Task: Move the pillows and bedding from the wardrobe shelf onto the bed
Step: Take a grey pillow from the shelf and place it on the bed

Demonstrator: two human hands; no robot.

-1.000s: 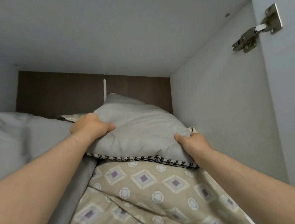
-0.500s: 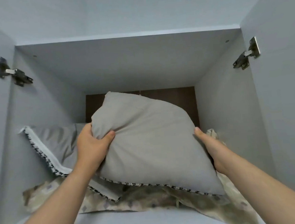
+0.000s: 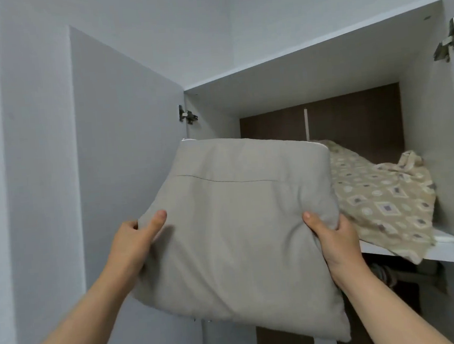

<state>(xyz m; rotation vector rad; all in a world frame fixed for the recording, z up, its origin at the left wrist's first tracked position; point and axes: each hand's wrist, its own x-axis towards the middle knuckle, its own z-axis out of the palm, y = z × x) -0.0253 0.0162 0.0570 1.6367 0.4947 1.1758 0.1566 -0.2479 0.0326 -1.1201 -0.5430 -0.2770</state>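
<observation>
A plain grey pillow (image 3: 233, 233) hangs in the air in front of the open wardrobe, clear of the shelf. My left hand (image 3: 133, 241) grips its left edge with the thumb on the front. My right hand (image 3: 331, 234) pinches its right edge. Behind the pillow, beige bedding with a diamond pattern (image 3: 380, 200) lies bunched on the white wardrobe shelf (image 3: 449, 254) and droops over its front edge. The bed is out of view.
The left wardrobe door (image 3: 126, 152) stands open right beside the pillow, with a hinge (image 3: 187, 116) at its top. A second hinge (image 3: 446, 43) sits on the right side. Below the shelf is a dark compartment (image 3: 409, 293).
The pillow has come off the stack and out of the shelf, moving toward me and to the left. The view has pulled back and turned left, hiding the other grey pillow.
</observation>
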